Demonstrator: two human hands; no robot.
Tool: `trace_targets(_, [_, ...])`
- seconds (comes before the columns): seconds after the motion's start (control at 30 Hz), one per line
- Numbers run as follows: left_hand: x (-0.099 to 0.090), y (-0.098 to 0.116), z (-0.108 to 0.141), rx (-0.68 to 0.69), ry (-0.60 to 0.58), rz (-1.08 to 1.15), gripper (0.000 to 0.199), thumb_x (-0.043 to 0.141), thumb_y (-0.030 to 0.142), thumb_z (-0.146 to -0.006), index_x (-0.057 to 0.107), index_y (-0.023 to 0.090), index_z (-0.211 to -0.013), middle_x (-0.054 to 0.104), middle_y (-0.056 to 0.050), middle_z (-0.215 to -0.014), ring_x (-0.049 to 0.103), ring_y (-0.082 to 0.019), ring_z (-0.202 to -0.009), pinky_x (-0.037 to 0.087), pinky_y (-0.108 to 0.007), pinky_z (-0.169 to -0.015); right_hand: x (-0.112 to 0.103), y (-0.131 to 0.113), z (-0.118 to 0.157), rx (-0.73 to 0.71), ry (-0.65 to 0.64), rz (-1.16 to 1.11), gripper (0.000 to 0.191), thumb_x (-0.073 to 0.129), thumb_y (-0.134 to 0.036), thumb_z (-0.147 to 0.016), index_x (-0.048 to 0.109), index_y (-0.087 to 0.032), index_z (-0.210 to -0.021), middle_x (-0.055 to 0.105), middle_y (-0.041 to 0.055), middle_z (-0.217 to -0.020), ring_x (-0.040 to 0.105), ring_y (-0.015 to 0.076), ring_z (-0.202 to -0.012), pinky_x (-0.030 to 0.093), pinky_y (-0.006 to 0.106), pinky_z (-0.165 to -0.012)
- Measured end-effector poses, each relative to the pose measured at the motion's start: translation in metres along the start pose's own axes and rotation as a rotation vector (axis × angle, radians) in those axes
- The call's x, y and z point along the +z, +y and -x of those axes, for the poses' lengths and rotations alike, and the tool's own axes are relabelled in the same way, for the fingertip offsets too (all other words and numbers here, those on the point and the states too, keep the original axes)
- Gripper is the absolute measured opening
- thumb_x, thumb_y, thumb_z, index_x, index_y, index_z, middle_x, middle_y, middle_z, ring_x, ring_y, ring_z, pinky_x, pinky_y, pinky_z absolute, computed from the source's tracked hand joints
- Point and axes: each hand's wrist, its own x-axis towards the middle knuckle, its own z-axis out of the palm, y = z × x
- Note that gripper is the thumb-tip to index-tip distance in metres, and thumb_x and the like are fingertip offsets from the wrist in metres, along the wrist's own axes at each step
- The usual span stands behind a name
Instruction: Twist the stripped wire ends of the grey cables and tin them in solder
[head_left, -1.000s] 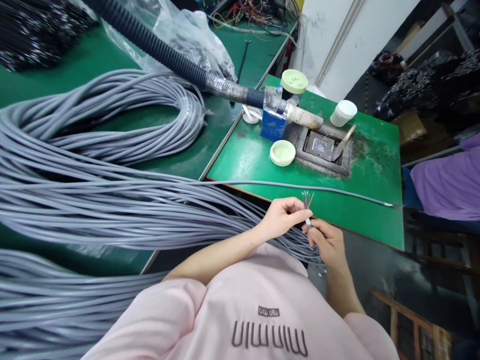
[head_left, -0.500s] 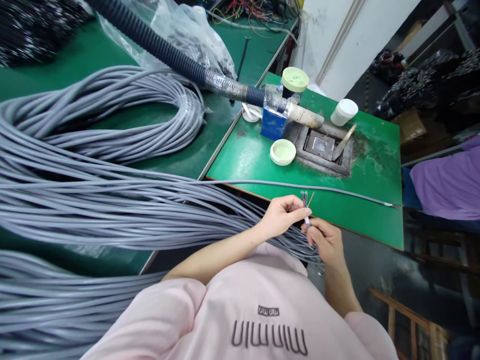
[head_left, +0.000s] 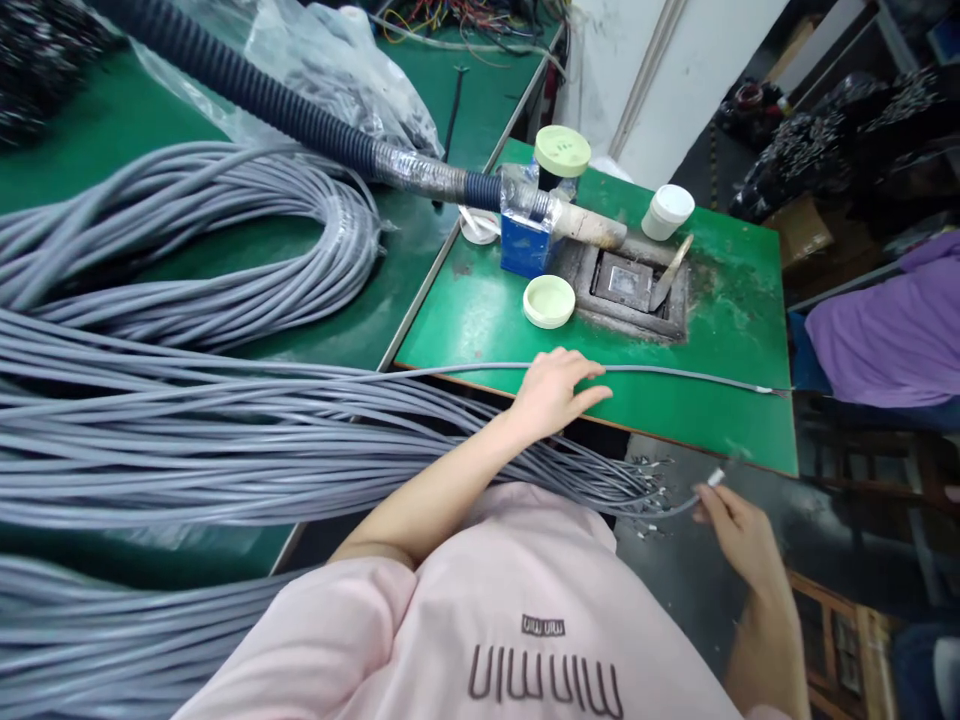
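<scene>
My left hand (head_left: 559,392) lies over a single grey cable (head_left: 675,374) that runs across the green board (head_left: 750,290). Its fingers are stretched out with the thumb apart; whether the palm touches the cable is hidden. Off the board's front edge, my right hand (head_left: 739,530) pinches another grey cable (head_left: 681,511) just behind its white end, where the thin wires are blurred. That cable comes out of a thick bundle of grey cables (head_left: 420,450), whose stripped ends spread out in front of my body.
A solder pot (head_left: 630,283) with a scraper (head_left: 671,275) is set in the board. Around it are a black hose (head_left: 300,120), a blue block (head_left: 525,245), a pale green lid (head_left: 549,302) and a white jar (head_left: 667,212). A person in purple (head_left: 892,330) sits at the right.
My hands have parted. The right one has moved right with its cable, and the left has let go of the wires and moved onto the cable on the board. The view has shifted slightly.
</scene>
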Motion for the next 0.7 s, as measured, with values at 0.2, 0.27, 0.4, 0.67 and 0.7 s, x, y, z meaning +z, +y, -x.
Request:
trace_targets(0.2, [0.016,-0.019,-0.019,-0.020,-0.035,-0.370,0.017,0.060,0.030,-0.089,0.067,0.018,-0.099,0.062,-0.009,-0.099,0.051,-0.026,-0.099,0.036,-0.037,-0.082,0.003,0.002,0.020,0.053,-0.127,-0.160,0.036,0.060,-0.050,-0.084,0.071,-0.020,-0.100,0.076,0.0087,-0.083,0.072,0.0247,-0.077,0.057,0.038,-0.077])
trace_targets(0.27, [0.018,-0.012,-0.017,0.004,-0.053,-0.348,0.013,0.056,0.028,-0.091,0.066,0.018,-0.092,0.061,-0.008,-0.096,0.052,-0.024,-0.096,0.036,-0.036,-0.081,0.030,-0.034,0.011,-0.036,-0.315,-0.482,0.041,0.056,-0.051,-0.088,0.068,-0.016,-0.106,0.075,0.0106,-0.086,0.072,0.0218,-0.072,0.058,0.037,-0.072])
trace_targets(0.4, [0.005,0.011,0.002,0.095,-0.145,-0.168,0.013,0.053,0.026,-0.092,0.063,0.017,-0.092,0.060,-0.007,-0.093,0.054,-0.020,-0.091,0.040,-0.032,-0.080,0.064,-0.095,-0.032,-0.073,-0.230,-0.996,0.052,0.053,-0.056,-0.089,0.057,-0.018,-0.124,0.074,0.0129,-0.097,0.071,0.0205,-0.074,0.058,0.036,-0.065])
trace_targets(0.67, [0.000,0.011,0.039,0.050,-0.434,0.204,0.019,0.062,0.031,-0.087,0.066,0.017,-0.099,0.065,-0.003,-0.085,0.060,-0.015,-0.079,0.044,-0.026,-0.074,0.035,-0.130,-0.050,-0.323,0.165,-0.894,0.031,0.048,-0.038,-0.094,0.057,-0.021,-0.119,0.048,-0.0102,-0.047,0.043,0.0087,-0.036,0.048,0.024,-0.050])
trace_targets(0.7, [-0.001,0.009,0.038,-0.018,-0.370,0.314,0.026,0.063,0.035,-0.087,0.065,0.017,-0.105,0.065,-0.003,-0.083,0.060,-0.014,-0.075,0.044,-0.025,-0.072,0.041,-0.133,-0.043,-0.319,0.037,-0.751,0.031,0.048,-0.038,-0.095,0.057,-0.020,-0.119,0.047,-0.0096,-0.047,0.043,0.0089,-0.037,0.044,0.023,-0.046])
